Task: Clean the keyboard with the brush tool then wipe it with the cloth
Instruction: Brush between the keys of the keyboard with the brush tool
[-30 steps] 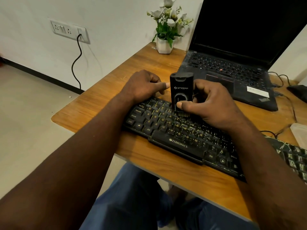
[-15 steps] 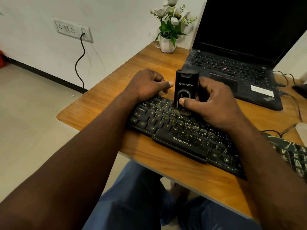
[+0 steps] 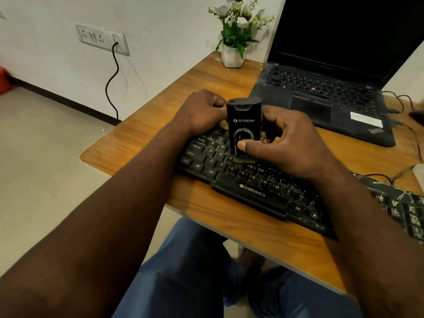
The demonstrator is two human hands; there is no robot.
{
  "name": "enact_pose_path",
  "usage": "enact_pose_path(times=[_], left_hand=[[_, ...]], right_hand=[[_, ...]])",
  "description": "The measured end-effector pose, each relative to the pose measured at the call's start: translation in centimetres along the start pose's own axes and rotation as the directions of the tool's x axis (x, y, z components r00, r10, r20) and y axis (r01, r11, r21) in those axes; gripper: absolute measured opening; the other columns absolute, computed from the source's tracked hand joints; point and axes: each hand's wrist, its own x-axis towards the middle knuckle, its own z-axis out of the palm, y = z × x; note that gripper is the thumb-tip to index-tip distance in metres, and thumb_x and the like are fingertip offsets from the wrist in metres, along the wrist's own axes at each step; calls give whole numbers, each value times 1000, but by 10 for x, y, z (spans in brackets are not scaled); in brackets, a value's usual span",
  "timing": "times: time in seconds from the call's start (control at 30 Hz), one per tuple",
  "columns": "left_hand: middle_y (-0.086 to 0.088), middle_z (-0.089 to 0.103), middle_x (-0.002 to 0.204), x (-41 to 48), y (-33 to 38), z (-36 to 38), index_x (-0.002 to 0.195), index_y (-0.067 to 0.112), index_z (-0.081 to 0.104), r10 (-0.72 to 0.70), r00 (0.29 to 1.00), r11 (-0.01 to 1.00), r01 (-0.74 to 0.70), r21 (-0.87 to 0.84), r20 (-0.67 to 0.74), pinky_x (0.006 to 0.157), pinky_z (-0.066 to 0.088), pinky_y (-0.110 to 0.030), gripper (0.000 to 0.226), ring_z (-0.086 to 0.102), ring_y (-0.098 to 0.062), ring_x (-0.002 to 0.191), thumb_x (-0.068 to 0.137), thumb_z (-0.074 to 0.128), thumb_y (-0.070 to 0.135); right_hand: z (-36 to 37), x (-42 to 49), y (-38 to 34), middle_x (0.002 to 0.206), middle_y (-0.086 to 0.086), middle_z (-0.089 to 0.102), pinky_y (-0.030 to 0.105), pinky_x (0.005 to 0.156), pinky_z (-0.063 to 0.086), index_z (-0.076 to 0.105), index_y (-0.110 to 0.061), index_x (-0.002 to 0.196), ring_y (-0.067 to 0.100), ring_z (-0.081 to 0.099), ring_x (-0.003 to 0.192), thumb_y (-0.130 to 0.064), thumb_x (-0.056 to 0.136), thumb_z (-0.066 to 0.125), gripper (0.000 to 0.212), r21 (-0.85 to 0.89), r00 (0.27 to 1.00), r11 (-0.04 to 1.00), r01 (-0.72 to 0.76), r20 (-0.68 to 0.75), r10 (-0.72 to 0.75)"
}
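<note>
A black Zebronics keyboard lies slantwise near the front edge of the wooden desk. My right hand grips a black Striff brush tool upright, thumb on its front face. Its bristles touch the keys in the left part of the keyboard. My left hand sits at the keyboard's far left corner with its fingers curled at the back edge. Its thumb is hidden behind the brush tool.
An open black laptop stands just behind the keyboard. A white pot of flowers is at the desk's far corner. A second, patterned keyboard, cables and a pale object lie at the right. The desk edge is close in front.
My right hand has shifted the brush tool a little to the left along the keys. My left hand stays at the keyboard's corner. The view has drifted slightly.
</note>
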Motion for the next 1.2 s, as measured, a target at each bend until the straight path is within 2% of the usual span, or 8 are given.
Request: enact_pose_path(times=[0.2,0.33,0.53,0.63,0.7,0.9,1.07,1.2], left_hand=[[15,57,48,2,-2,0,57,21,63,0,1000,999,-1,42,15,49,36,-20,32,47,1,44,87,72,23],[13,55,47,0,0,1,58,20,64,13,1000,1000,-13,19,2,46,34,-19,35,43,-1,41,91,72,29],[15,54,47,3,-3,0,54,21,60,11,1000,1000,-12,23,29,47,35,-19,31,43,0,44,82,72,27],[13,56,48,3,-3,1,55,16,59,10,1000,1000,-10,20,-5,46,35,-16,36,45,0,43,87,71,27],[15,57,47,2,-3,1,56,16,60,14,1000,999,-13,29,-7,46,37,-15,36,47,0,43,89,71,25],[-4,62,58,2,-1,0,57,16,64,23,999,999,-24,21,37,49,35,-23,27,44,-7,49,68,63,41],[20,53,43,6,-6,0,52,26,53,18,1000,999,-18,46,2,44,31,-10,42,46,2,41,91,69,22],[12,57,52,10,-9,2,58,17,65,3,1000,999,-5,40,31,50,39,-21,34,47,0,45,88,76,31]], right_hand=[[0,-1,0,110,10,75,60,82,60,69,-29,126,40,71,99,-35,79,84,50,89,993,996,-13,115,2],[-1,0,0,102,0,75,38,73,61,68,-28,126,25,70,87,-32,83,83,46,-14,1000,1000,5,-19,-5],[2,-3,-6,107,15,74,61,79,58,70,-30,126,42,70,97,-33,79,85,49,117,989,993,-17,149,-1],[2,0,-6,98,2,74,30,72,60,69,-31,124,16,71,87,-31,83,86,44,35,1000,999,-8,0,8],[3,-1,-6,94,-6,72,21,67,55,67,-32,125,9,67,81,-32,83,85,45,-51,996,998,-22,-87,18],[6,-2,-11,110,13,74,58,80,59,69,-31,128,39,71,97,-27,82,88,50,114,987,993,-27,161,8],[10,0,-7,105,0,75,49,79,60,68,-30,126,22,71,92,-33,83,85,46,-26,999,1000,-16,-35,16],[9,-2,-11,108,12,74,54,79,60,71,-22,123,41,69,95,-26,82,87,45,112,985,993,-31,170,11]])
